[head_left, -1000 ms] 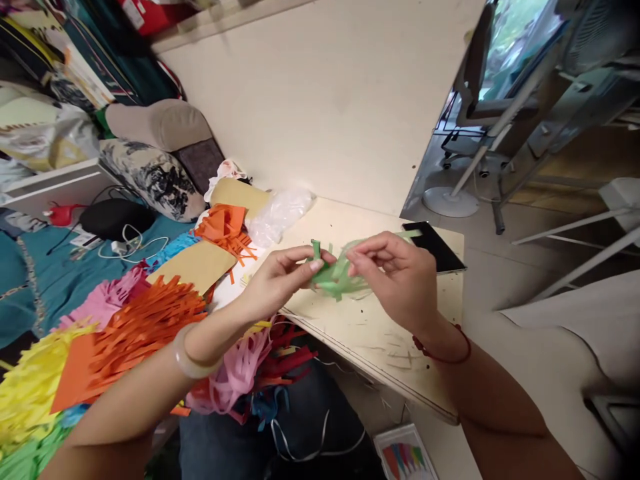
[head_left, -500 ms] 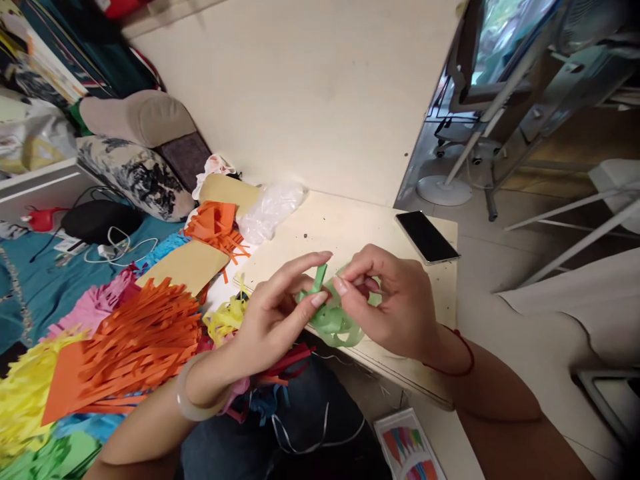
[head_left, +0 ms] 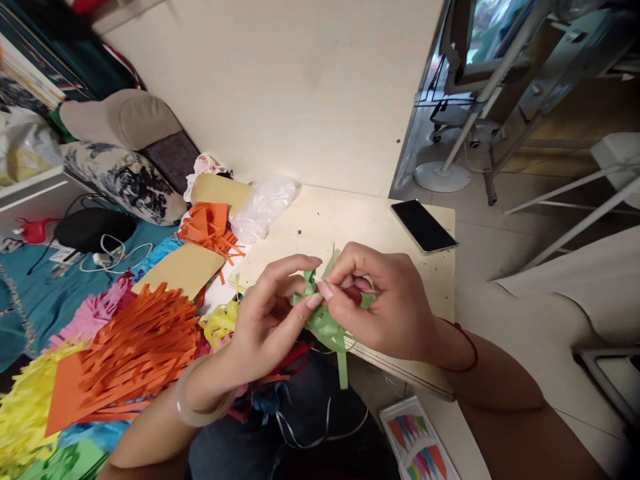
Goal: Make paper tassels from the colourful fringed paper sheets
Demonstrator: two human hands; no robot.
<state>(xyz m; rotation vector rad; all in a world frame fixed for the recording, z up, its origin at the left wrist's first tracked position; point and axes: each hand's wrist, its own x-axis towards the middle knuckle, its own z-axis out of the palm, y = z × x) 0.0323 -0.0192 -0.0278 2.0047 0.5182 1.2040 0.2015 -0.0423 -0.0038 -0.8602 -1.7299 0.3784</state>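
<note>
Over the near edge of the table [head_left: 350, 220], head view, the left hand [head_left: 265, 320] is pinching the green paper tassel [head_left: 327, 328] beneath its folded top [head_left: 309, 280], which is standing roughly upright. Just rightward, the right hand [head_left: 383, 303] is gripping a pale strand [head_left: 369, 290]; one strip [head_left: 343, 368] is hanging downward. The left is lying nearer the top.
</note>
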